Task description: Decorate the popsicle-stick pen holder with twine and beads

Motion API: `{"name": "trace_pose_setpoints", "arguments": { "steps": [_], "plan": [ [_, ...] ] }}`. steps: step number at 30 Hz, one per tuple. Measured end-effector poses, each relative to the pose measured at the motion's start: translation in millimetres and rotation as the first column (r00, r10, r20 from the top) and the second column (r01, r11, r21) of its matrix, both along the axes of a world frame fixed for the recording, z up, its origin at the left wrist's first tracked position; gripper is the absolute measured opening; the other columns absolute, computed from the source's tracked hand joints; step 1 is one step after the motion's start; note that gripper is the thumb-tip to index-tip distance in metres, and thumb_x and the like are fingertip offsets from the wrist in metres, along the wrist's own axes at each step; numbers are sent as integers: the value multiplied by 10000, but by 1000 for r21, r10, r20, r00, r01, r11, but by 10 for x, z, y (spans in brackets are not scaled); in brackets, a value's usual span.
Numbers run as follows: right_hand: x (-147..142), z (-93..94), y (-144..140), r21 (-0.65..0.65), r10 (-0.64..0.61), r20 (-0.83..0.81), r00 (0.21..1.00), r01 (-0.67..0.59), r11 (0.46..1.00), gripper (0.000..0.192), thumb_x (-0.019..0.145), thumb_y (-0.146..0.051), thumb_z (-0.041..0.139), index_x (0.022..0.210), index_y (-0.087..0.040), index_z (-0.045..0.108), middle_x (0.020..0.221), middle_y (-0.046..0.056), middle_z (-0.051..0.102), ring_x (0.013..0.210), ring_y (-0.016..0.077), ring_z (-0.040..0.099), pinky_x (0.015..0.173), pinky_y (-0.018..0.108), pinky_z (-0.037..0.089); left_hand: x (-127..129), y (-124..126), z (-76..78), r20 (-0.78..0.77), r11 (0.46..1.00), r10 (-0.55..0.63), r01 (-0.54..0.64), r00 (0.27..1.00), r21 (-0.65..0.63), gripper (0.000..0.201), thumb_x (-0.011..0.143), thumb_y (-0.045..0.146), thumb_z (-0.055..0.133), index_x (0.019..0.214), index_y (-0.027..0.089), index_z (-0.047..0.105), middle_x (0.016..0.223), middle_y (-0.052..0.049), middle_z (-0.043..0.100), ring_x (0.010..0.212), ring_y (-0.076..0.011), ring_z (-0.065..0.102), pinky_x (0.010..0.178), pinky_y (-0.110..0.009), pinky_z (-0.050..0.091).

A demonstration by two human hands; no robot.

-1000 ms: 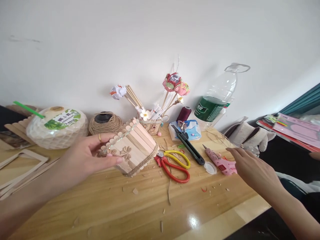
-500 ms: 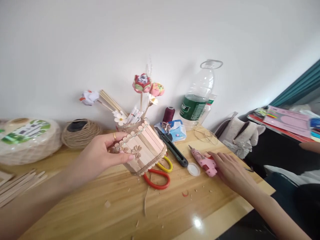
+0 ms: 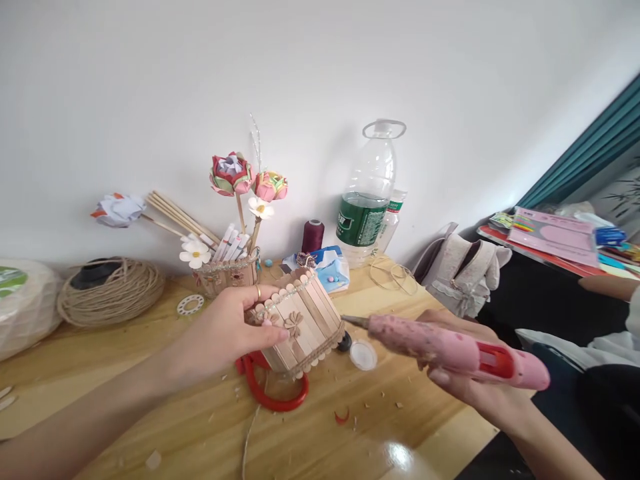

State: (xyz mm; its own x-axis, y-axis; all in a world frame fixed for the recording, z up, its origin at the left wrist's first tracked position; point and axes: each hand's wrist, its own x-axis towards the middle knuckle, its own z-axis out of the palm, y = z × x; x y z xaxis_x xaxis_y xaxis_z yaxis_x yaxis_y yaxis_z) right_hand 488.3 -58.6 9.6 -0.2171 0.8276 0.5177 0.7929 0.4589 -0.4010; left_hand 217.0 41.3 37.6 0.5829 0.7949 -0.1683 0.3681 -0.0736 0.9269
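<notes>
My left hand (image 3: 240, 323) grips a small box made of wooden craft sticks (image 3: 313, 317), tilted above the table, with a twine edge and a little flower on its side. Fingers of my right hand (image 3: 465, 373) are wrapped round a pink glue gun (image 3: 430, 343). Its metal nozzle points left, close to the box's right side; whether they touch I cannot tell. Red-handled scissors (image 3: 277, 403) lie partly hidden beneath the box. A round clear lid (image 3: 363, 355) rests on the table between the box and the glue gun.
Behind stand a stick holder (image 3: 225, 277) with paper flowers and pens, a maroon thread spool (image 3: 313, 235) and a large plastic bottle (image 3: 367, 200). Twine (image 3: 113, 293) sits at left. A backpack (image 3: 463, 270) and another person's hand (image 3: 613, 287) are at right.
My right hand has taken the glue gun off the table and brought it up beside the box. My left hand still holds the box. The view has shifted to the right.
</notes>
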Motion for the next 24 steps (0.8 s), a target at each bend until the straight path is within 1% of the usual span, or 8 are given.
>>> {"name": "trace_pose_setpoints", "arguments": {
  "steps": [2, 3, 5, 7, 9, 15, 21, 24],
  "plan": [
    [-60, 8, 49, -71, 146, -30, 989, -148, 986, 397, 877, -520, 415, 1002, -253, 681, 780, 56, 704, 642, 194, 657, 520, 275, 522, 43, 9, -13, -2, 1000, -15, 15, 1000, -17, 355, 692, 249, 664, 1036, 163, 638, 893, -11, 724, 829, -217, 658, 714, -286, 515],
    [-97, 11, 73, -88, 191, -53, 980, -195, 977, 382, 883, -500, 421, 940, -222, 676, 706, 53, 675, 581, 178, 626, 484, 267, 495, 56, 14, -23, -2, 999, -20, 20, 1000, -27, 366, 685, 240, 666, 1041, 165, 637, 875, -7, 725, 818, -218, 660, 708, -286, 516],
    [-173, 15, 112, -72, 219, -70, 973, -224, 972, 345, 887, -460, 436, 756, -197, 616, 581, 20, 582, 494, 146, 541, 439, 255, 436, 71, 26, -44, 1, 999, -26, 26, 1000, -44, 383, 672, 221, 669, 1051, 173, 636, 850, 6, 724, 801, -211, 661, 698, -275, 515],
    [-230, 13, 138, -29, 225, -37, 974, -227, 974, 354, 895, -424, 431, 638, -200, 525, 535, -5, 506, 480, 128, 482, 434, 244, 399, 74, 37, -55, 6, 998, -30, 30, 1000, -48, 380, 671, 216, 666, 1049, 184, 640, 845, 16, 720, 786, -198, 659, 685, -257, 511],
    [-258, -1, 157, 0, 230, 0, 973, -230, 973, 347, 908, -389, 412, 631, -200, 501, 552, -1, 499, 510, 129, 473, 449, 241, 390, 73, 43, -49, 1, 999, -33, 33, 999, -43, 356, 685, 224, 653, 1039, 191, 648, 841, 20, 713, 771, -186, 655, 675, -245, 508],
    [-232, -89, 199, 15, 238, 47, 970, -239, 971, 289, 896, -356, 425, 655, -211, 492, 572, 2, 499, 540, 148, 474, 476, 263, 401, 62, 43, 19, -111, 998, -10, 17, 994, 62, 274, 672, 226, 629, 935, 188, 700, 822, 11, 677, 714, -175, 623, 647, -248, 498],
    [-223, -115, 221, 9, 257, 58, 965, -258, 966, 250, 887, -333, 429, 670, -213, 463, 580, -2, 489, 558, 149, 474, 482, 269, 398, 62, 64, 16, -95, 997, 11, -3, 995, 81, 256, 660, 231, 641, 904, 207, 715, 835, 8, 686, 762, -189, 621, 679, -249, 497],
    [-223, -110, 222, 6, 258, 77, 963, -259, 966, 241, 891, -326, 417, 680, -215, 444, 589, -6, 481, 557, 142, 473, 489, 265, 402, 51, 83, -18, -87, 998, 9, -3, 996, 67, 271, 667, 227, 643, 928, 205, 714, 829, 4, 680, 751, -184, 616, 652, -241, 488]
  ]
}}
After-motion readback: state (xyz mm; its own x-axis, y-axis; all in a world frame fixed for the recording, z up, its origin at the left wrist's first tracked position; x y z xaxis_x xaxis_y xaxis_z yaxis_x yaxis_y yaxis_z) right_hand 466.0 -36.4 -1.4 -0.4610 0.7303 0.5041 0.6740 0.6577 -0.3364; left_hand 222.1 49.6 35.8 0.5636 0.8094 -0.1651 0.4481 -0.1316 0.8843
